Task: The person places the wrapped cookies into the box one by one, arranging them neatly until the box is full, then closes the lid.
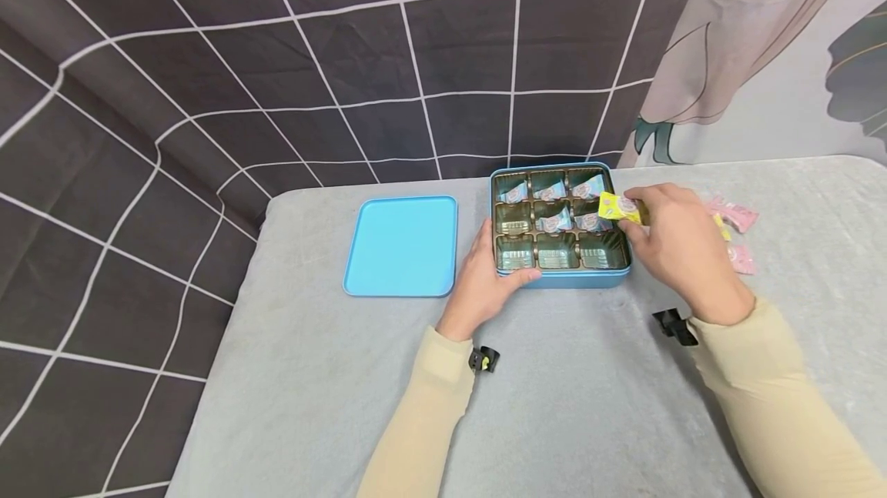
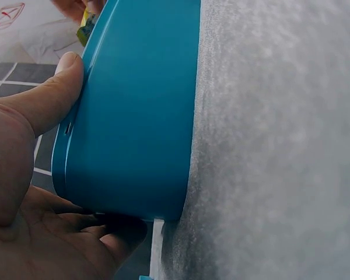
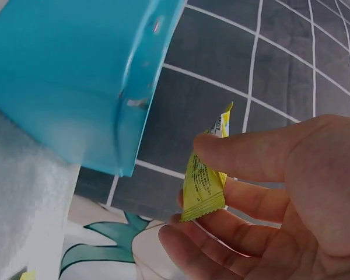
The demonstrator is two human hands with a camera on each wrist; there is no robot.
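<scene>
A blue tin [image 1: 575, 280] with a gold divided tray stands on the grey cloth. Blue-wrapped candies [image 1: 552, 191] lie across its back row and in the middle and right compartments of its middle row. My left hand [image 1: 481, 286] grips the tin's front left corner, thumb on the front rim and fingers along the left side. Over the tin's right edge, my right hand [image 1: 675, 244] pinches a yellow-wrapped candy [image 1: 619, 208] between thumb and fingers. In the right wrist view that candy [image 3: 203, 184] is tilted and held apart from the tin's wall.
The blue lid [image 1: 402, 248] lies flat left of the tin. Pink-wrapped candies [image 1: 738, 216] and a yellow one [image 1: 722, 227] lie to the right, partly behind my right hand. A dark gridded cloth [image 1: 457, 44] hangs behind the table, with a patterned curtain [image 1: 762, 44] beside it.
</scene>
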